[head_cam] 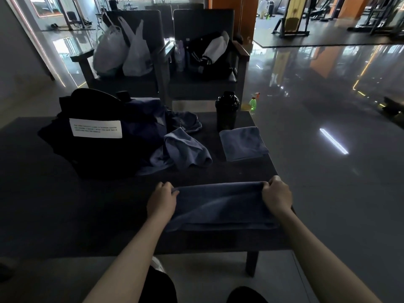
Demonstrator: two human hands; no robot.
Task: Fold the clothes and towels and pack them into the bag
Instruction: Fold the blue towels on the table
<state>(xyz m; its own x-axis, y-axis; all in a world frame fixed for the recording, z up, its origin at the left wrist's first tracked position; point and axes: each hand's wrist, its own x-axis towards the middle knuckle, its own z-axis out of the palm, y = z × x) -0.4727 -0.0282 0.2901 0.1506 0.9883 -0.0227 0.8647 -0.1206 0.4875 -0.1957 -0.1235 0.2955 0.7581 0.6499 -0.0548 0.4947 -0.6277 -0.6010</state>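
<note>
Two bare forearms [131, 259] reach in from the near edge to a blue towel [220, 206], which lies folded in a long band at the near right of the dark bench [98, 215]. The left hand [161, 201] grips its left end and the right hand [277, 194] its right end, fingers [273, 182] curled tight on the cloth. Farther back, a folded towel [242, 143] lies to the right, with a black shaker bottle [227, 111] just behind it. Crumpled blue clothes [185, 149] sit in the middle, and a black bag [94, 136] stands at the left.
</note>
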